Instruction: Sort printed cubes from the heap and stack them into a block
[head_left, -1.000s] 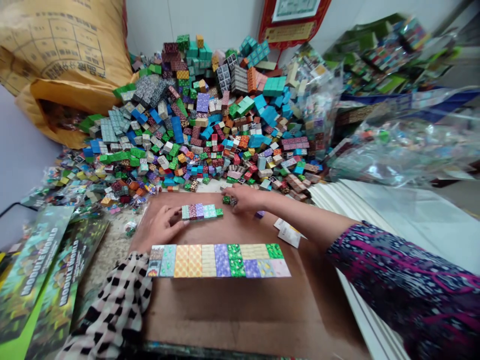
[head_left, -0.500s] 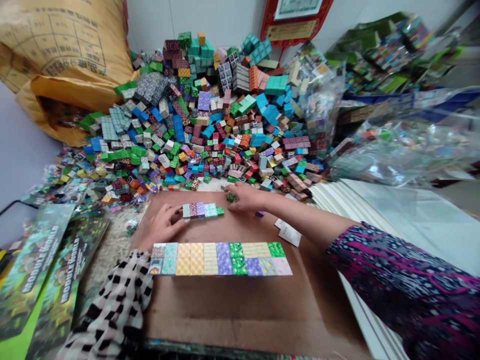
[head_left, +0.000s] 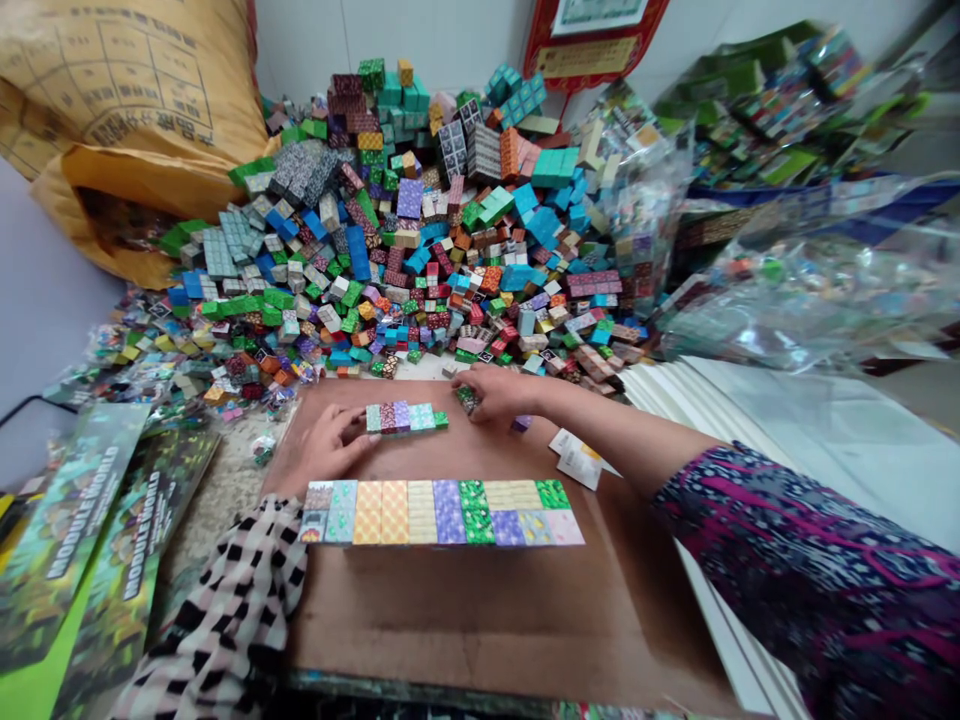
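**Right hand (head_left: 510, 393) pinching small speckled green cube (head_left: 466, 398) just right of short block row (head_left: 401, 418) on brown board (head_left: 480, 620).**

Narrow pinch, cube partly hidden by fingers, only a small gap to row's right end. Row's long axis running left to right, parallel to long double row of patterned blocks (head_left: 441, 512) closer to body. Right hand nearer cube and row's right end; left hand (head_left: 322, 450) open, fingers loosely curved at row's left end, contact unclear. Small purple block (head_left: 520, 424) just below right hand, printed paper slips (head_left: 577, 462) at board's right side, large heap of colored blocks (head_left: 375, 250) beyond board.
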